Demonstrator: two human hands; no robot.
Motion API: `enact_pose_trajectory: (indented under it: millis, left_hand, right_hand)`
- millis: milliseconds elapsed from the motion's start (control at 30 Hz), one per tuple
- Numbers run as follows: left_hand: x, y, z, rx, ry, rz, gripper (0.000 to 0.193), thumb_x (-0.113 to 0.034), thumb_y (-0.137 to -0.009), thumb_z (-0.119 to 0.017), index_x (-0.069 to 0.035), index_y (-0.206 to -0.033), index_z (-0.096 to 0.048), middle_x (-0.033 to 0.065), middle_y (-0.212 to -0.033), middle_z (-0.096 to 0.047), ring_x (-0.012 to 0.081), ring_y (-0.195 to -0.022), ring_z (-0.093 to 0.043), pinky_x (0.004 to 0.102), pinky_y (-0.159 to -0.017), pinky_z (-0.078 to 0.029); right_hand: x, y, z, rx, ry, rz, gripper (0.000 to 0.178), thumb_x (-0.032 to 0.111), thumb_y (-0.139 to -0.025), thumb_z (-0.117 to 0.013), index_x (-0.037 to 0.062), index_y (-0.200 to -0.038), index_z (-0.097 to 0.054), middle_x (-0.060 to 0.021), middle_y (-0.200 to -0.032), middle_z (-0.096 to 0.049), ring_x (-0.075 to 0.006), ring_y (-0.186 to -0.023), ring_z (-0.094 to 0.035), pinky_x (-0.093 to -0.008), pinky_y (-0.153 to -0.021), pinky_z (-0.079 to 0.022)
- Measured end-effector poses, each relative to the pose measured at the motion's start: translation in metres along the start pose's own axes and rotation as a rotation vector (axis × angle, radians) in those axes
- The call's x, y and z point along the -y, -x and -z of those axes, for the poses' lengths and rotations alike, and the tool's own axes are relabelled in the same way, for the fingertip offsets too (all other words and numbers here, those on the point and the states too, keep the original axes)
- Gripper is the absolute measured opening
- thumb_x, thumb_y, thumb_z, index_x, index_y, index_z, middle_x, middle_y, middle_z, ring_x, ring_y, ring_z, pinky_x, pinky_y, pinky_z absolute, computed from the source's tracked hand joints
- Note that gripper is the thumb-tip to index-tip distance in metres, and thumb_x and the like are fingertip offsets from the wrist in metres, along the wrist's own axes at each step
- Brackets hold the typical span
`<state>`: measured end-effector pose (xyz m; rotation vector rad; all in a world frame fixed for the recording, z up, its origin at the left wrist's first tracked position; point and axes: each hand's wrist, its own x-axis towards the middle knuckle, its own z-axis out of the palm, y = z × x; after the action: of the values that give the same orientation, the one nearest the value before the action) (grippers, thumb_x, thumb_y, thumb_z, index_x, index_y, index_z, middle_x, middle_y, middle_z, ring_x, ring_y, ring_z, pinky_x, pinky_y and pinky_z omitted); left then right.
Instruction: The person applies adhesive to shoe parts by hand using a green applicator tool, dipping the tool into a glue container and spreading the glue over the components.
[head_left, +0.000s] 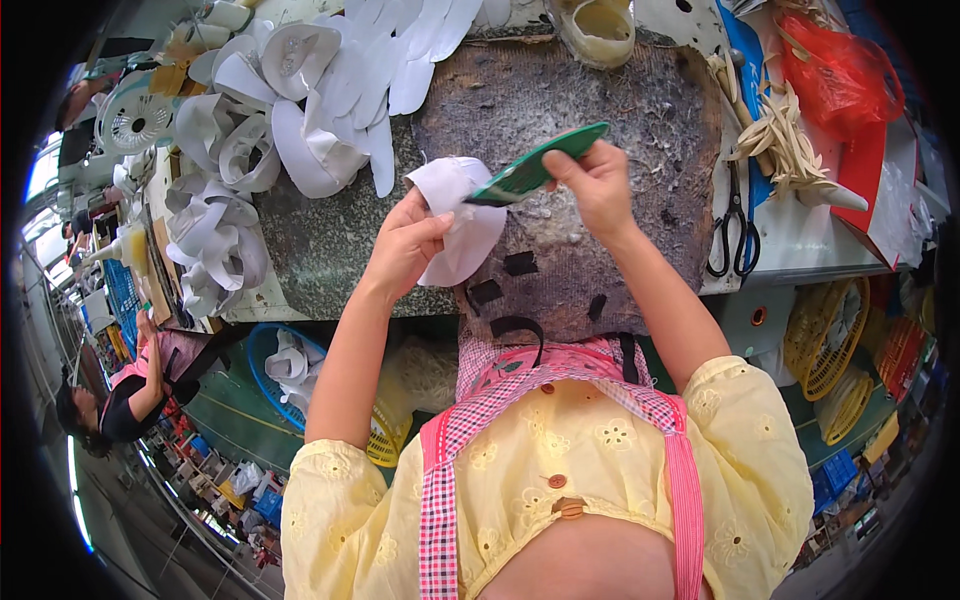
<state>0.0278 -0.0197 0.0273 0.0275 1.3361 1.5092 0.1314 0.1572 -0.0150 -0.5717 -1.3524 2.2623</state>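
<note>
Over the worn, dark work pad (pixel 600 110) on my bench, seen from the head camera, my left hand (pixel 405 245) is closed around the edge of a thin white cut piece (pixel 455 225), thumb on top and fingers curled underneath, so that the piece fans out to the right just above the pad. My right hand (pixel 598 180) is pinched shut on the upper end of a flat green insole-shaped piece (pixel 535 168), which tilts down to the left until its lower tip meets the white one. Both look light and thin; the white piece bends softly where I grip it, so I judge it floppy and easy to crease, best held near its edge with a flat pinch, while the green piece keeps its line and seems stiffer, safe to hold at one end. Small black scraps (pixel 505 280) lie on the pad just below my hands. To my left a heap of curled white pieces (pixel 260 110) covers the bench, black-handled scissors (pixel 733 235) lie to my right beside a bundle of pale strips (pixel 785 135), and a red plastic bag (pixel 840 65) sits farther right. A blue basket (pixel 262 345) stands under the bench, and another person (pixel 130 390) works low at far left.
</note>
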Motion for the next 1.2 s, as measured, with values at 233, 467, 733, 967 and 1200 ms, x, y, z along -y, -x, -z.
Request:
enact_pose_trajectory:
  millis: [233, 467, 733, 967, 1200]
  left_hand:
    - [0.006, 0.004, 0.005, 0.048, 0.157, 0.037, 0.091, -0.074, -0.071, -0.014, -0.003, -0.126, -0.028, 0.0107, -0.117, -0.046, 0.0192, -0.104, -0.047, 0.0327, -0.088, -0.036]
    - [-0.006, 0.007, -0.006, 0.046, 0.049, 0.023, 0.111, -0.084, -0.055, -0.005, -0.003, -0.128, -0.024, 0.0108, -0.122, -0.041, 0.021, -0.112, -0.041, 0.0342, -0.093, -0.03]
    - [-0.009, 0.008, -0.003, -0.004, 0.135, -0.003, 0.115, -0.085, -0.052, -0.01, 0.001, -0.127, -0.024, 0.0134, -0.125, -0.037, 0.0232, -0.115, -0.037, 0.0361, -0.096, -0.027]
    - [-0.005, 0.012, -0.009, 0.052, 0.267, -0.081, 0.114, -0.086, -0.052, -0.017, -0.001, -0.129, -0.022, 0.0115, -0.13, -0.03, 0.0243, -0.119, -0.03, 0.0398, -0.098, -0.022]
    - [-0.008, 0.02, -0.013, 0.025, 0.25, -0.111, 0.114, -0.086, -0.052, -0.02, -0.002, -0.129, -0.02, 0.0104, -0.131, -0.029, 0.0234, -0.119, -0.029, 0.0399, -0.098, -0.022]
  right_hand:
    - [-0.011, -0.024, -0.02, 0.057, 0.051, 0.145, 0.004, 0.004, -0.073, -0.06, 0.0032, -0.077, -0.059, -0.0017, -0.069, -0.058, -0.0076, -0.059, -0.051, -0.0206, -0.054, -0.041]
    - [0.021, -0.019, -0.012, 0.392, 0.169, 0.354, 0.01, -0.007, -0.068, -0.057, 0.0005, -0.075, -0.06, -0.0065, -0.072, -0.059, -0.0149, -0.067, -0.055, -0.0249, -0.057, -0.044]
    - [0.025, -0.01, -0.009, 0.63, 0.454, 0.342, 0.008, -0.003, -0.069, -0.06, 0.0014, -0.076, -0.059, -0.0058, -0.071, -0.058, -0.0135, -0.064, -0.053, -0.0244, -0.056, -0.042]
    - [0.02, -0.005, -0.015, 0.403, 0.279, 0.442, 0.008, 0.002, -0.072, -0.061, 0.0011, -0.08, -0.059, -0.0032, -0.071, -0.059, -0.0091, -0.064, -0.054, -0.021, -0.056, -0.042]
    - [0.023, -0.021, 0.004, -0.135, 0.205, 0.341, 0.009, 0.01, -0.077, -0.06, 0.0018, -0.076, -0.057, -0.0024, -0.067, -0.059, -0.0063, -0.055, -0.051, -0.0182, -0.048, -0.041]
